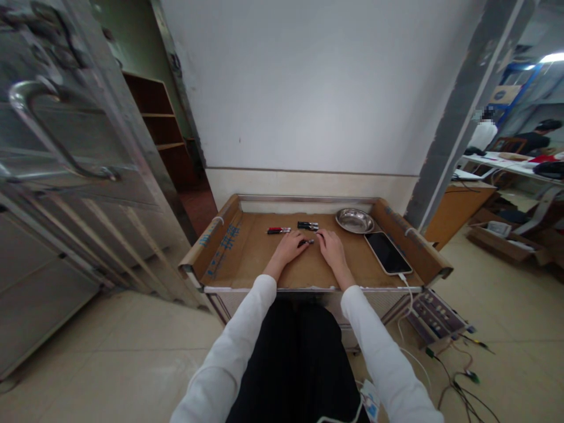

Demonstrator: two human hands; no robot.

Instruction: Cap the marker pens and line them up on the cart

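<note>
My left hand (289, 248) rests on the cardboard-lined tray of a small cart, its fingers closed around a small black piece with a silver end (311, 241). To its right, my right hand (332, 249) has its thumb and forefinger drawn together; what they hold, if anything, is too small to make out. Just beyond my fingers lie small black pieces with silver ends (307, 225), side by side. Left of those lies a red-and-black group with silver ends (279, 230). The exact kind of these small pieces cannot be told.
A shallow round metal dish (354, 221) stands at the tray's back right. Near it lies a phone (388, 254) with a white charging cable (412, 299). Raised cardboard sides (215, 241) border the tray. An electrical box (436, 317) and loose wires sit on the floor at right.
</note>
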